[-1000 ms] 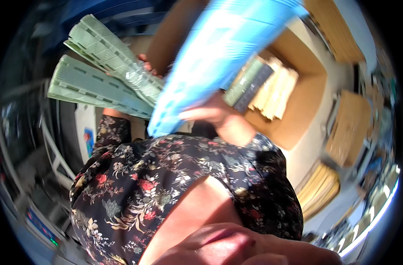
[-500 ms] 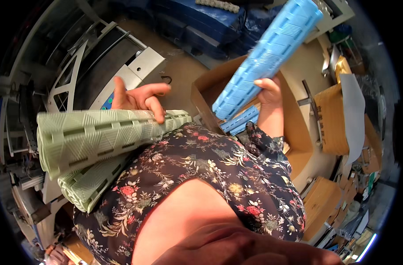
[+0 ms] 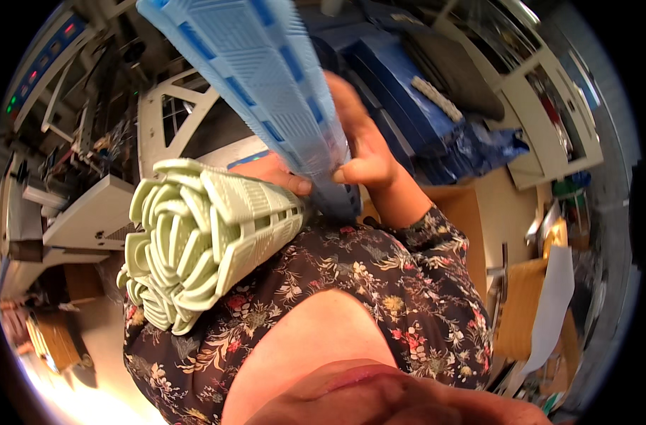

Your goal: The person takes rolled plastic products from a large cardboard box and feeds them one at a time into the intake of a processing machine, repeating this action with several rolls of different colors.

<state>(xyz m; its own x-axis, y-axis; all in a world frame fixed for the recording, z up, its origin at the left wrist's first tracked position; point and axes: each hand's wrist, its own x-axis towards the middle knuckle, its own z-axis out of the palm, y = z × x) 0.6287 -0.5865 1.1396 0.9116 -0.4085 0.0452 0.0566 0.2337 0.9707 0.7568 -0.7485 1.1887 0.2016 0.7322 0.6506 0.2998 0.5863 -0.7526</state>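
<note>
Nearest the camera is the person's dark floral-print blouse (image 3: 379, 297), which fills the lower middle of the head view.

Resting against the blouse at the person's left is a bundle of pale green ribbed plastic sheets rolled into tubes (image 3: 202, 241). The open spiral ends of the tubes face the camera. The bundle runs from the lower left toward the chest, and its far end reaches the left hand (image 3: 277, 172). The left hand is mostly hidden behind the bundle and the blue part. Only the thumb and part of the fingers show, pressed on the upper far end of the green bundle. Whether the hand is fully closed cannot be told.

Just beyond it, the right hand (image 3: 362, 152) is curled around the lower end of a long light-blue ribbed plastic panel (image 3: 255, 78). The thumb and fingers are closed on the right edge of the panel. The panel rises steeply from the hands toward the upper left edge of the view. Its lower end sits just beside the far end of the green bundle.

Behind the hands, a white metal machine frame (image 3: 160, 120) stands at the left. A stack of dark blue plastic sheets (image 3: 408, 106) lies at the upper right. Brown cardboard boxes (image 3: 521, 312) stand on the floor at the right.
</note>
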